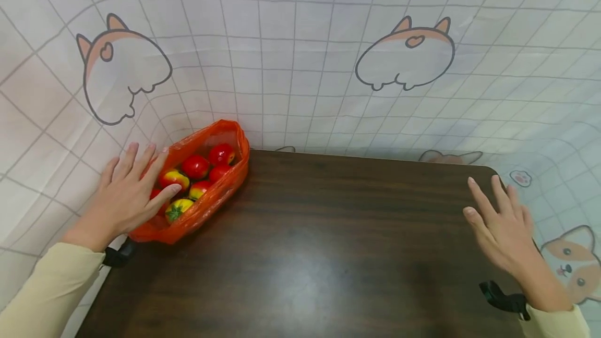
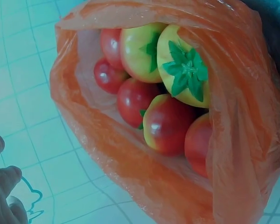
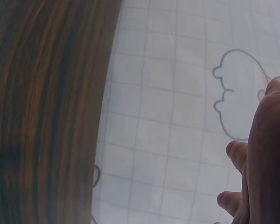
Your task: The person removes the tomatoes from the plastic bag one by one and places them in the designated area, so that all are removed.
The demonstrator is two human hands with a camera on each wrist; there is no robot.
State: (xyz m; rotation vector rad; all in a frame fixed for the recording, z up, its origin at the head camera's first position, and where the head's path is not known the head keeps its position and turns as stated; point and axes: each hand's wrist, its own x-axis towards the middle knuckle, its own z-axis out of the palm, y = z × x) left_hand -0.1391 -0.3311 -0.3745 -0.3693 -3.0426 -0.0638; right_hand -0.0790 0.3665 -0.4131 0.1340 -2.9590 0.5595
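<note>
An orange-red plastic bag (image 1: 213, 200) stands with its mouth wide at the table's back left. Inside it lie several tomatoes (image 1: 195, 166), some red, some part yellow; a yellow one with a green leafy top (image 2: 183, 70) shows in the left wrist view. My left hand (image 1: 127, 194) is spread over the bag's left side, fingers straight, overlapping its rim in the head view. At the table's right edge, my right hand (image 1: 504, 231) hovers with fingers extended and holds nothing. The bag is far from it.
The dark wood-grain table (image 1: 328, 213) has a rounded back right corner. A white grid-patterned cloth (image 1: 300, 67) with cartoon corgis hangs behind it and along both sides. Dark straps with a black piece sit at both wrists.
</note>
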